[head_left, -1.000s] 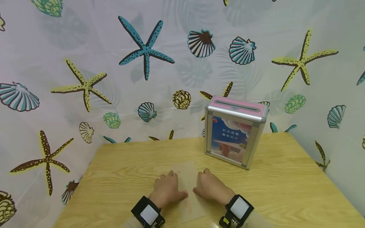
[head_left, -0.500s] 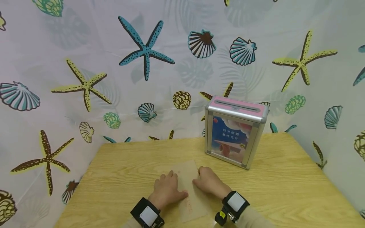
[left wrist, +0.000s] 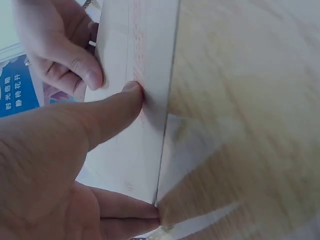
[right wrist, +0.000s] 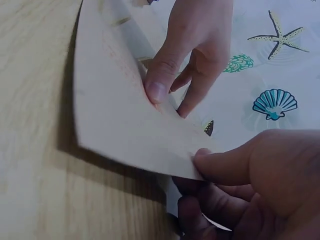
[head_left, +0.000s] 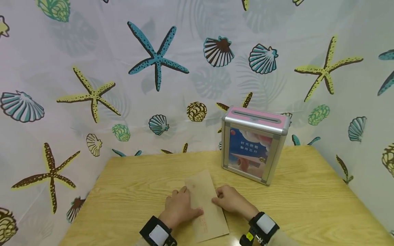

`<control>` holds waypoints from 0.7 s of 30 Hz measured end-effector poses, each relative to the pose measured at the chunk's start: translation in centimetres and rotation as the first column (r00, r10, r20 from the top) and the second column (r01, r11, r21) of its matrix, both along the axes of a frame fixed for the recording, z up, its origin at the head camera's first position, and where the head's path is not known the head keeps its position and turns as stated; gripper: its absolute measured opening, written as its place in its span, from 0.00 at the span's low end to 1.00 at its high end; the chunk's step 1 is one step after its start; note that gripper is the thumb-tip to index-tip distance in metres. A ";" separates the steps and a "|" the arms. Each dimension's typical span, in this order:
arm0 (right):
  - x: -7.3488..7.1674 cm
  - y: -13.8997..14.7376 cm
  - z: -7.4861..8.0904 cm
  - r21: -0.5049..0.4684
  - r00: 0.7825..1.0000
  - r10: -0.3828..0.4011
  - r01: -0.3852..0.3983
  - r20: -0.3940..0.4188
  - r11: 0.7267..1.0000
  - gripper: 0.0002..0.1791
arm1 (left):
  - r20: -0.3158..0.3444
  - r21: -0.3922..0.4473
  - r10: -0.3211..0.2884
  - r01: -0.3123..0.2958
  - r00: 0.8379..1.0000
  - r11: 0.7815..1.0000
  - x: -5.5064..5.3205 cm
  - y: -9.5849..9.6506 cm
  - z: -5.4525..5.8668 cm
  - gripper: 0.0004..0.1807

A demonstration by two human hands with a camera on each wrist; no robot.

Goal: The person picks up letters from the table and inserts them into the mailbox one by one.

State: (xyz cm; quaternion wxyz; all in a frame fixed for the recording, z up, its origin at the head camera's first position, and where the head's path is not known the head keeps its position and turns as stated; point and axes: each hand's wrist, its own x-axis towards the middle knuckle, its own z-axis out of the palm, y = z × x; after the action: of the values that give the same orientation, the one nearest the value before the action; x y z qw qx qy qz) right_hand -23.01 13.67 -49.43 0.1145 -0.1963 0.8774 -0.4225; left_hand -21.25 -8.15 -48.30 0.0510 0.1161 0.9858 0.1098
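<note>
A brown paper envelope (head_left: 207, 201) with red print lies between both hands over the table in the head view. My left hand (head_left: 180, 206) holds its left side, thumb on the upper face and fingers at the far side. My right hand (head_left: 232, 200) pinches the right edge. In the right wrist view the envelope (right wrist: 125, 125) bows upward, with a shadow on the wood under its edge. The right thumb (right wrist: 220, 165) sits on top there, and the other fingers curl beneath. The left wrist view shows the left thumb (left wrist: 117, 107) across the red printed strip.
A silver-framed box (head_left: 249, 150) with a pink slotted top and a blue picture front stands at the back right of the wooden table (head_left: 132, 184). A curtain (head_left: 129, 102) printed with starfish and shells hangs behind and along both sides.
The envelope's right side has come up off the table and its right edge shows more. My right hand has shifted slightly right with that edge. The left hand has stayed nearly in place.
</note>
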 end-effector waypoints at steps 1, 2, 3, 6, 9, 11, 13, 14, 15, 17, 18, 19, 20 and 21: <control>0.0 0.2 0.0 -0.011 1.000 0.001 -0.001 -0.003 1.000 0.12 | -0.005 0.004 0.003 -0.003 1.000 1.000 -0.1 0.0 0.0 0.49; 0.1 0.4 0.0 -0.023 1.000 0.001 -0.001 -0.004 1.000 0.10 | -0.003 0.019 0.014 -0.014 1.000 1.000 -0.3 0.0 0.1 0.47; 0.1 0.6 0.0 -0.027 1.000 -0.001 0.001 -0.009 1.000 0.10 | -0.001 0.054 0.026 -0.026 1.000 0.998 -0.5 0.0 0.2 0.43; 0.3 1.3 0.1 -0.039 1.000 -0.002 0.001 -0.020 0.999 0.07 | 0.024 0.217 0.062 -0.066 0.998 0.974 -1.4 -0.3 0.3 0.27; 0.5 1.8 0.2 -0.055 1.000 -0.009 0.007 -0.027 0.998 0.08 | 0.042 0.439 0.072 -0.084 0.996 0.895 -2.3 -0.9 0.6 0.16; 0.6 2.1 0.3 -0.077 0.999 -0.018 0.016 -0.028 0.997 0.09 | 0.051 0.561 0.066 -0.083 0.997 0.823 -2.9 -1.3 0.8 0.14; 0.8 2.4 0.3 -0.097 0.999 -0.025 0.022 -0.032 0.995 0.12 | 0.055 0.660 0.055 -0.077 0.997 0.747 -3.3 -1.6 1.0 0.13; 0.9 2.5 0.3 -0.104 0.999 -0.026 0.022 -0.035 0.994 0.13 | 0.064 0.701 0.055 -0.084 0.996 0.708 -3.4 -1.6 1.2 0.12; 1.0 2.6 0.3 -0.107 0.999 -0.022 0.018 -0.038 0.994 0.14 | 0.072 0.731 0.059 -0.093 0.996 0.676 -3.5 -1.7 1.4 0.12; 1.2 2.8 0.3 -0.106 0.999 -0.005 0.000 -0.047 0.994 0.15 | 0.088 0.779 0.077 -0.117 0.993 0.616 -3.7 -1.7 1.8 0.11; 1.3 2.8 0.3 -0.104 0.999 0.006 -0.012 -0.053 0.995 0.15 | 0.090 0.795 0.090 -0.126 0.992 0.593 -3.8 -1.7 2.1 0.11; 1.4 2.9 0.3 -0.101 0.998 0.017 -0.023 -0.060 0.995 0.14 | 0.091 0.812 0.106 -0.136 0.990 0.568 -3.9 -1.7 2.5 0.11; 1.5 3.0 0.3 -0.099 0.998 0.024 -0.031 -0.066 0.995 0.13 | 0.090 0.827 0.122 -0.142 0.988 0.544 -4.0 -1.7 2.8 0.10; 1.6 3.1 0.3 -0.096 0.997 0.028 -0.035 -0.076 0.995 0.12 | 0.086 0.839 0.135 -0.145 0.987 0.525 -4.2 -1.7 3.2 0.10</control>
State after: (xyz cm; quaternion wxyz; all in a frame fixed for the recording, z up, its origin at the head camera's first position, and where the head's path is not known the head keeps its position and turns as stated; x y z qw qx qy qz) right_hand -21.45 16.79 -49.15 0.0788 -0.2312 0.8562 -0.4552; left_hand -25.41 -9.85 -45.14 -0.0151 0.0464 0.8172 0.5743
